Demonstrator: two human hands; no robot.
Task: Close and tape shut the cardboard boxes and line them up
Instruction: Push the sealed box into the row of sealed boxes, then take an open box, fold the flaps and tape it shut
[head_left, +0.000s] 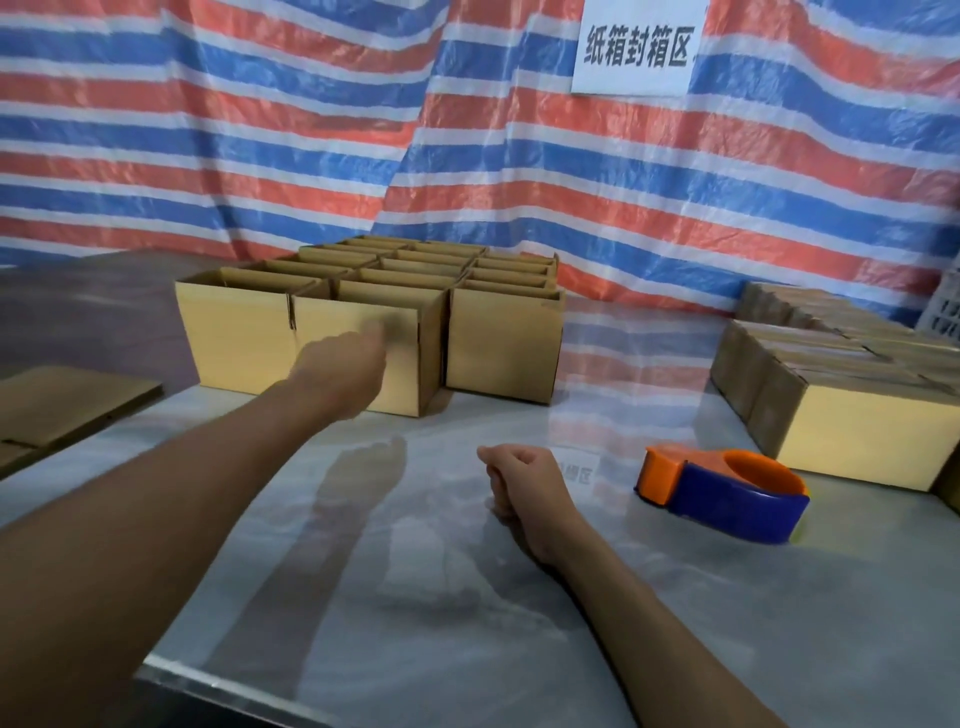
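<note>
The tabletop (415, 597) carries a block of open cardboard boxes (426, 260) at centre rear, standing in three files that run away from the person. A group of closed boxes (852, 374) stands at the right edge. Flat cardboard (67, 405) lies at the far left.

The front middle box (410, 358) is the nearest open one. It lies ahead of the person and slightly left, its long axis running left to right, and it touches the box on its left.

The tape dispenser (722, 493) lies just right of the right hand.

The left hand (343, 369) is extended against the front face of that middle box with its fingers stretched forward and gripping nothing. Blur leaves it uncertain whether they touch the cardboard. It is much the nearer hand to the box.

The right hand (524, 480) rests on the tabletop well short of the boxes, fingers curled into the palm, empty.

Judgement: the left hand is placed to draw the box forward.
</note>
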